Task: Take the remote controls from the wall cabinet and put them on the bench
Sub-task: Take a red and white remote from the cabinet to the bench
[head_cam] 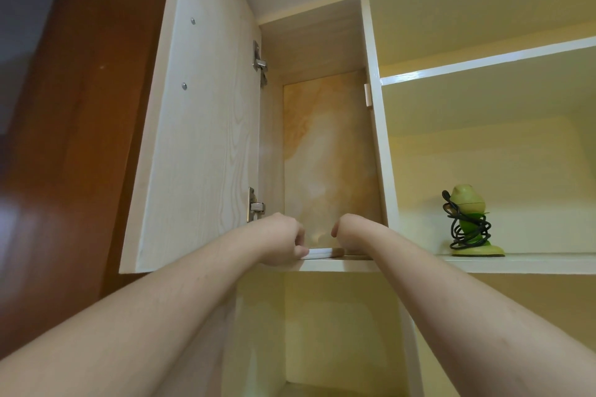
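The wall cabinet (325,145) stands open above me, seen from below. A flat white remote control (322,253) lies on its shelf, and only its front edge shows between my hands. My left hand (283,242) is curled around the remote's left end, thumb under it at the shelf's edge. My right hand (351,234) reaches over the shelf at the remote's right end with fingers bent down behind the edge; its grip is hidden. I cannot tell how many remotes lie there.
The cabinet door (200,126) hangs open to the left, with two hinges on its inner side. On the open shelf to the right stands a green lamp-like object (469,222) wrapped in black cord. More open compartments lie below and to the right.
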Tool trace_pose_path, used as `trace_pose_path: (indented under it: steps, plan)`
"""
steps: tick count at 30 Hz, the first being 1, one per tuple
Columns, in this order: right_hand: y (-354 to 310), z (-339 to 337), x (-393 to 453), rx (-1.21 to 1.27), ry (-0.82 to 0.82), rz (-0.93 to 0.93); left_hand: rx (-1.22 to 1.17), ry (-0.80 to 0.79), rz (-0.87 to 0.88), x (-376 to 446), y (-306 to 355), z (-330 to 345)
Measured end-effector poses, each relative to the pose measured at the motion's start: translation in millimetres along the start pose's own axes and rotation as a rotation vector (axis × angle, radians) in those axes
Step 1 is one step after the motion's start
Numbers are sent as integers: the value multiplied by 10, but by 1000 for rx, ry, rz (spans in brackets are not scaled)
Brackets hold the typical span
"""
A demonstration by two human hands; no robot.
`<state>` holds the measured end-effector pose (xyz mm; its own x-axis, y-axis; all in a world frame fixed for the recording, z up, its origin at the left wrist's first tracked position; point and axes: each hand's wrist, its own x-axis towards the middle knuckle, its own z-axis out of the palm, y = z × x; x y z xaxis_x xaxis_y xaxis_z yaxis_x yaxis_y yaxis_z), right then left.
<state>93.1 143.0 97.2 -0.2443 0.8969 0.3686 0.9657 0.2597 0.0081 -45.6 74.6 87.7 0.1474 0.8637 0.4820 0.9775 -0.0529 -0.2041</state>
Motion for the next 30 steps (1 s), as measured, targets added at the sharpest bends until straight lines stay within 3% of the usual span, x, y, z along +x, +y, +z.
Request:
trace_pose_path:
  steps: [3,13,23,30]
  plan:
    - [6,51,39,-90,-58,-64,-33,17,-62,3,7,39]
    - [-21,48,-100,-37,-100,-36,-190,53,-152,13,12,186]
    - [-105,-179,-385,54,93,45,-356,215,-155,-156,1,128]
    - [-5,-225,-709,411,267,-6,-511,372,-119,-590,34,42]
